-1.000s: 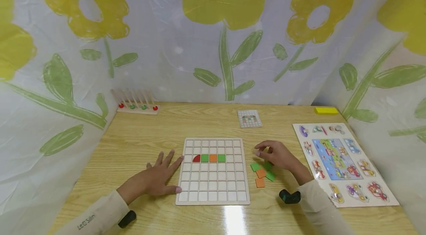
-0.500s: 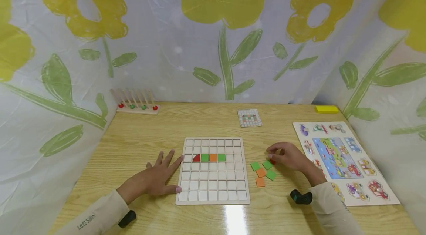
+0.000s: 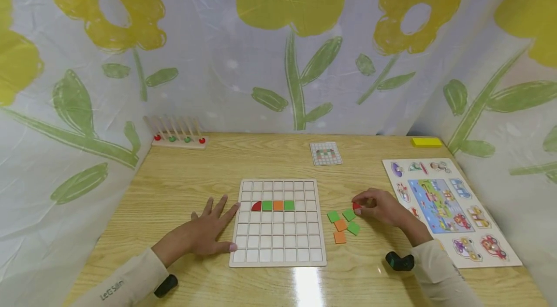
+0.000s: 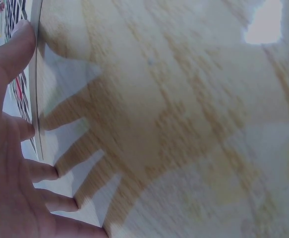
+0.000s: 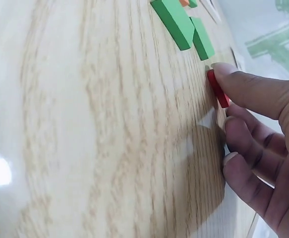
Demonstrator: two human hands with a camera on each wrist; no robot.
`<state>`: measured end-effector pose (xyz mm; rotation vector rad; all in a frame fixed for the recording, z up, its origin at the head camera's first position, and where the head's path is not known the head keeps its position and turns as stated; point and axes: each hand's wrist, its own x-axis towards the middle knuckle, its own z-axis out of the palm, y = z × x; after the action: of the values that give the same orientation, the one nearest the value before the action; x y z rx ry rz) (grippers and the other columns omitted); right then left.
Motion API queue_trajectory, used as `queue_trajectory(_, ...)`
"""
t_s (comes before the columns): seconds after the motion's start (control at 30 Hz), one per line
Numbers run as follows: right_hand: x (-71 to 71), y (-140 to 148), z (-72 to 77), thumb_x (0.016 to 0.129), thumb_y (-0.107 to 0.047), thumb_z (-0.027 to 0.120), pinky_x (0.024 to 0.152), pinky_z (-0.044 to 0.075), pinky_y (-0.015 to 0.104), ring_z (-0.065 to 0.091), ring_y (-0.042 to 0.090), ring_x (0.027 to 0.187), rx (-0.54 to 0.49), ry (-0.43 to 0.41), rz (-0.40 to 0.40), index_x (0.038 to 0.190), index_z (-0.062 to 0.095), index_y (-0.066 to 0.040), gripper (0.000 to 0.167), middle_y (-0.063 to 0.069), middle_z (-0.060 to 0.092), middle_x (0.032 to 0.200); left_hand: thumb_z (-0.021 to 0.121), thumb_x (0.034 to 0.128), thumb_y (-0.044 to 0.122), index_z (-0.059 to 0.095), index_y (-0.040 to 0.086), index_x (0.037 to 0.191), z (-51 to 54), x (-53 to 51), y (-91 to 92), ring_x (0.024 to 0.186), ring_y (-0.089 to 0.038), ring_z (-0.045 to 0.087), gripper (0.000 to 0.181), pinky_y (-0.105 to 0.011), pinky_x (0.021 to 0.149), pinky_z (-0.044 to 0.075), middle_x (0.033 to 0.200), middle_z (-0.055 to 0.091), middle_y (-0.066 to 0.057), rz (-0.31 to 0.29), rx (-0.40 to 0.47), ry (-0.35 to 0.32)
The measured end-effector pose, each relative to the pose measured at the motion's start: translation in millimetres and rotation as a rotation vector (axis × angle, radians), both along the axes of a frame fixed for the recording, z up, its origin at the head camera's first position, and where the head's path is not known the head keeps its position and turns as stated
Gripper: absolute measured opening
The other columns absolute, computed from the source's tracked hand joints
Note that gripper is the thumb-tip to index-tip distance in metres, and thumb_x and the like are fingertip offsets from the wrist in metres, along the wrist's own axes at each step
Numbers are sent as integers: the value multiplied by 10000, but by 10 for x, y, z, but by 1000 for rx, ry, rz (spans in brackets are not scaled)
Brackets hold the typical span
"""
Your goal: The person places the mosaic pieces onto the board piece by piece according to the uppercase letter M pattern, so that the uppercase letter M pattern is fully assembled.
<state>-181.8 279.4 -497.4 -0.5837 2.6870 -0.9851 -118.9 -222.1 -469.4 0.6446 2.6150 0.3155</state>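
Observation:
A white grid board (image 3: pixel 278 244) lies on the table, with a red quarter-round tile (image 3: pixel 256 206), a green tile (image 3: pixel 267 205), an orange tile (image 3: pixel 278 205) and a second green tile (image 3: pixel 289 205) side by side in one row. My left hand (image 3: pixel 206 232) is spread flat; its thumb and index finger touch the board's left edge. Right of the board, my right hand (image 3: pixel 383 208) pinches a red tile (image 5: pixel 218 89) between thumb and fingers, low over the table. Beside it lie several loose tiles, green (image 3: pixel 354 228) and orange (image 3: pixel 340 237).
A small pattern card (image 3: pixel 326 153) lies behind the board. At the right is a picture puzzle board (image 3: pixel 491 215), with a yellow block (image 3: pixel 426 142) behind it. A peg stand with beads (image 3: pixel 180 142) stands at the back left. Flowered cloth walls enclose the table.
My right hand has moved right, away from the board, uncovering the green tile beneath it. The red tile now shows at its fingertips. My left hand has stayed put.

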Motion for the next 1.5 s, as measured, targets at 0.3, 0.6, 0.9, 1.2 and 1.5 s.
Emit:
queue_trajectory(0.3, -4, -5, -27, 892, -186, 775, 712, 500, 271, 586, 87, 818, -8, 4, 5, 1143, 758, -86, 271, 20, 692, 993, 567, 889, 718, 155, 151, 1626, 5, -1, 0, 1453, -636, 77, 1017, -880, 921, 237, 1651, 69, -295, -2, 3, 3)
queue_trajectory(0.6, 14, -42, -7, 884, -129, 776, 695, 485, 263, 570, 81, 788, -16, 9, 9, 1082, 720, -92, 209, 29, 683, 964, 551, 882, 741, 145, 166, 1628, -19, -9, -7, 1455, -632, 76, 1026, -878, 924, 239, 1655, 65, -284, -4, -9, 2)
queue_trajectory(0.9, 33, -90, 39, 883, -94, 767, 646, 465, 234, 528, 68, 740, -39, -33, 31, 1062, 650, -102, 214, 18, 620, 897, 547, 882, 742, 144, 164, 1628, -25, -9, -6, 1454, -632, 83, 1026, -878, 922, 243, 1654, 68, -285, -3, -13, 8)
queue_trajectory(1.2, 57, -74, 67, 941, -101, 705, 625, 483, 247, 565, 60, 722, -59, -28, 84, 1147, 647, -78, 215, 25, 661, 892, 544, 875, 751, 131, 169, 1629, -47, -17, -7, 1457, -631, 64, 1039, -880, 921, 239, 1657, 53, -284, 2, -12, -7)
queue_trajectory(1.5, 75, -66, 157, 976, -97, 657, 579, 468, 249, 525, 44, 642, -46, 11, 63, 1102, 707, -80, 136, 9, 663, 860, 543, 872, 755, 130, 167, 1629, -45, -15, -2, 1458, -630, 66, 1044, -876, 925, 243, 1659, 52, -278, 4, -23, -2)
